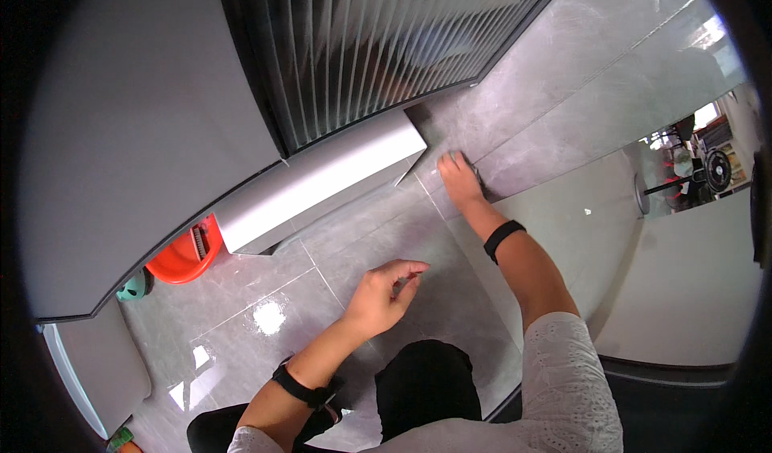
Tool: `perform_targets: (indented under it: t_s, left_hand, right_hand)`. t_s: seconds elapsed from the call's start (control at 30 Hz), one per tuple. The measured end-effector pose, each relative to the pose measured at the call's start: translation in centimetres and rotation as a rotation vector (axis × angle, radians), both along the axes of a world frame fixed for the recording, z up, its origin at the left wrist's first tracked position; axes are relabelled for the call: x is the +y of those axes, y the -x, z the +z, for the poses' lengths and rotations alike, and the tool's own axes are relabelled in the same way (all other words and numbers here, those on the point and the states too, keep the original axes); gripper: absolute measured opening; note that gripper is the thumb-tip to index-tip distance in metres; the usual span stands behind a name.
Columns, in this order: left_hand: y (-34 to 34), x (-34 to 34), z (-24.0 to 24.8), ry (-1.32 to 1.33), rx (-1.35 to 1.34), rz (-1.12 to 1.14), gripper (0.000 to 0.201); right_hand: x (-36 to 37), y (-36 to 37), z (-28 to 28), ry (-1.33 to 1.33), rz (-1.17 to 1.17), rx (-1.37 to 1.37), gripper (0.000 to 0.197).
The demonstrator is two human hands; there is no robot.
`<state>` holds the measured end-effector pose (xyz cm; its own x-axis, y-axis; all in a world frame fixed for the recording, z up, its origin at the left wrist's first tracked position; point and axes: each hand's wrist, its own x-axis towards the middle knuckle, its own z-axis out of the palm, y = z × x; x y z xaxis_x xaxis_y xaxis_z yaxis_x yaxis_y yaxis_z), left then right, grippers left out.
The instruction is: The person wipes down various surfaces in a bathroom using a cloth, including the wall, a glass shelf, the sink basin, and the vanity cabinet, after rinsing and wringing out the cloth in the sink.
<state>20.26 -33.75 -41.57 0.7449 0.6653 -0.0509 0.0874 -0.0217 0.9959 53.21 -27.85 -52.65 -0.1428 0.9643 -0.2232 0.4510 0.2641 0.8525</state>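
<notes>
"Shiny floor (378, 236); which step?"
"Low reaching, I judge: wall tiles (555, 107) beside my right hand (460, 178), its grip I can't tell; left hand (388, 294) loosely curled, empty. Next calls for steadiness."

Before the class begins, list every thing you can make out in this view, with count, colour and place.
Ribbed glass panel: one, dark-framed, top centre
Smooth panel: one, grey, upper left
Low ledge: one, whitish, below the glass
Basin: one, red-orange, left, partly hidden
Brush: one, pale, in the basin
Rounded object: one, teal, beside the basin
Box-like unit: one, pale grey, lower left
Tiled surface: one, grey, upper right
Floor: one, grey, centre
Fan: one, black, far right
Wristbands: two, black, one per arm
Sleeves: two, white, bottom
Hands: two, bare; left hand at centre, right hand by the tiled surface's lower edge
</notes>
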Motion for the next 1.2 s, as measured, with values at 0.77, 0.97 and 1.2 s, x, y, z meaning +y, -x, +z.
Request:
perform_targets:
  t_s: [0.77,0.97,1.2]
  left_hand:
    - [3.2,-1.9,-6.0,0.104,0.121,0.072,0.027]
    - [3.6,-3.0,-6.6,0.150,0.180,0.045,0.027]
    - [4.2,-2.1,-6.8,0.084,0.252,0.047,0.028]
  right_hand:
    - [-9.5,-0.8,-12.7,0.537,-0.072,0.145,0.032]
    - [-10.3,6.1,-7.4,0.453,-0.553,1.193,0.043]
    - [-10.5,11.0,-5.7,0.369,-1.110,2.033,0.038]
